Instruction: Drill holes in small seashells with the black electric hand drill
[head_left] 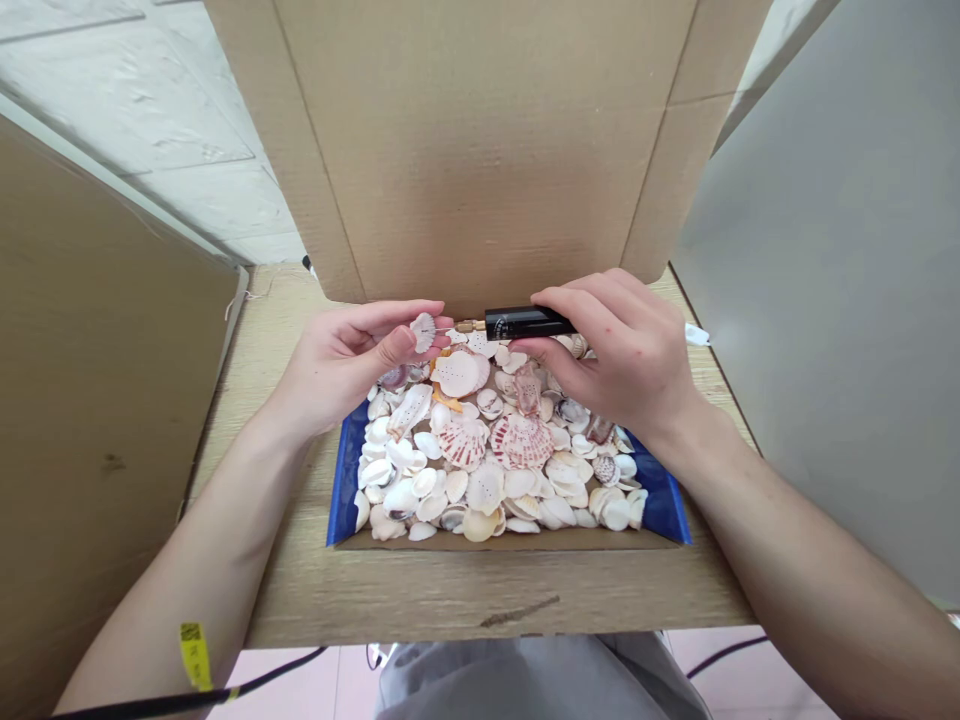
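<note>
My left hand (367,350) pinches a small white ribbed seashell (424,332) between thumb and fingers. My right hand (611,345) is wrapped round a black handheld mini drill (529,322) with a brass chuck. Its thin bit points left and reaches the shell's edge; whether it touches cannot be made out. Below both hands lies a shallow blue-sided cardboard box (346,480) filled with many shells. Among them are two red-striped scallops (523,441) and a pale flat shell (455,374) dotted with small dark holes.
The box stands on a light wooden table (480,600). A tall cardboard flap (480,140) rises behind it. A brown panel (97,330) stands at the left and a grey panel (832,280) at the right. A black cable (277,668) runs below the table's front edge.
</note>
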